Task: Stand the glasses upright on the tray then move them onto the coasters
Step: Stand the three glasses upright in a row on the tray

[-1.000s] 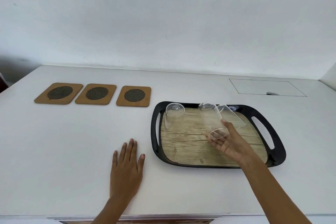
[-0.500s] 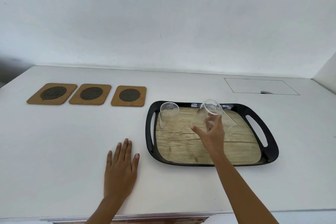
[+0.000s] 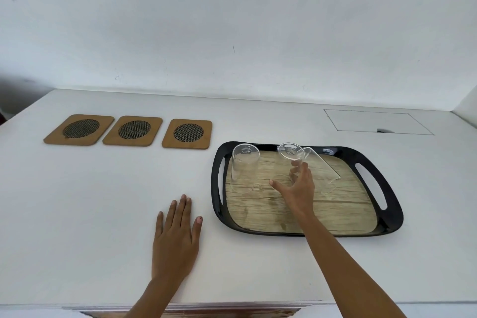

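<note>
- Since a second ago the middle glass (image 3: 289,162) has been tipped from a slant in the right hand (image 3: 299,188) to upright on the tray (image 3: 392,217), its mouth upward.
- By this, two glasses are judged to be standing: this one and the left glass (image 3: 244,168). The third glass (image 3: 324,170) is seen lying on its side just right of the hand, so the standing-up step is judged unfinished.
- The right grip is loosely curled round the middle glass, thumb spread to the left, fingers at its right wall; whether it is being pressed or released cannot be told.
- The left hand (image 3: 175,237) is laid flat and empty on the worktop (image 3: 90,214).
- The three coasters (image 3: 132,131) are left bare, well apart to the left of the tray.
</note>
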`<state>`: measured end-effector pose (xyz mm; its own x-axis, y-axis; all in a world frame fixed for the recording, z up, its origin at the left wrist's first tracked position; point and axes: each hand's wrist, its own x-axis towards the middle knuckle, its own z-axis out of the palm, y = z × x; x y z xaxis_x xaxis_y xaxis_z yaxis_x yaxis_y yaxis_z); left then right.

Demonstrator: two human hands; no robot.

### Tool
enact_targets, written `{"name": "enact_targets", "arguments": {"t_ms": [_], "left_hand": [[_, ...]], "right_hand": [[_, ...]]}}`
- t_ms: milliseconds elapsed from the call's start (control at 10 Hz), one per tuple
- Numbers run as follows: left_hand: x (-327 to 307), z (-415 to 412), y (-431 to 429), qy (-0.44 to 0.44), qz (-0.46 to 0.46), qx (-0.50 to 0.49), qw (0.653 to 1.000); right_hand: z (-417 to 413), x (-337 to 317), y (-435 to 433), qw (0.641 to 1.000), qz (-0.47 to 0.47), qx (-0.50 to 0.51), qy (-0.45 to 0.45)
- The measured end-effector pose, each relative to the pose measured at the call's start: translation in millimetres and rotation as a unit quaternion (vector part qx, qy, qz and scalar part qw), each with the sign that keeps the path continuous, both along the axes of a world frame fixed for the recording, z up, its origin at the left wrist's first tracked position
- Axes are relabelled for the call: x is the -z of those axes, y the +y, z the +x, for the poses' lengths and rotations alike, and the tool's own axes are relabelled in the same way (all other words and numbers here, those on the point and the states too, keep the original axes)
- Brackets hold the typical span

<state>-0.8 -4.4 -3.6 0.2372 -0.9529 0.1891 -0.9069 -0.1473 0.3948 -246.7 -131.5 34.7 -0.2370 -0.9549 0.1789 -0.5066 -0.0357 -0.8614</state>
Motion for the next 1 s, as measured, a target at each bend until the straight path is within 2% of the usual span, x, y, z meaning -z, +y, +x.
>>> {"name": "enact_targets", "arguments": {"t_ms": [300, 600, 700, 800, 900, 1000], "left_hand": [[0, -1, 0, 0.0, -0.005, 0.001, 1.0], [0, 0, 1, 0.001, -0.006, 0.0, 1.0], [0, -1, 0, -0.002, -0.003, 0.001, 1.0], [0, -1, 0, -0.001, -0.004, 0.002, 1.0], [0, -2, 0, 0.0, -0.006, 0.0, 1.0], [-1, -2, 1, 0.0, -0.005, 0.0, 1.0]], "right_hand": [[0, 8, 3, 0.999, -0.014, 0.002, 0.031], [-5, -4, 14, 0.998, 0.02, -0.022, 0.052], [-20, -13, 29, 0.994, -0.067, 0.023, 0.085], [-35, -20, 31, 0.974, -0.151, 0.075, 0.154], [-56, -30, 15, 0.947, -0.133, 0.108, 0.27], [-67, -33, -4, 0.935, -0.015, 0.089, 0.343]]}}
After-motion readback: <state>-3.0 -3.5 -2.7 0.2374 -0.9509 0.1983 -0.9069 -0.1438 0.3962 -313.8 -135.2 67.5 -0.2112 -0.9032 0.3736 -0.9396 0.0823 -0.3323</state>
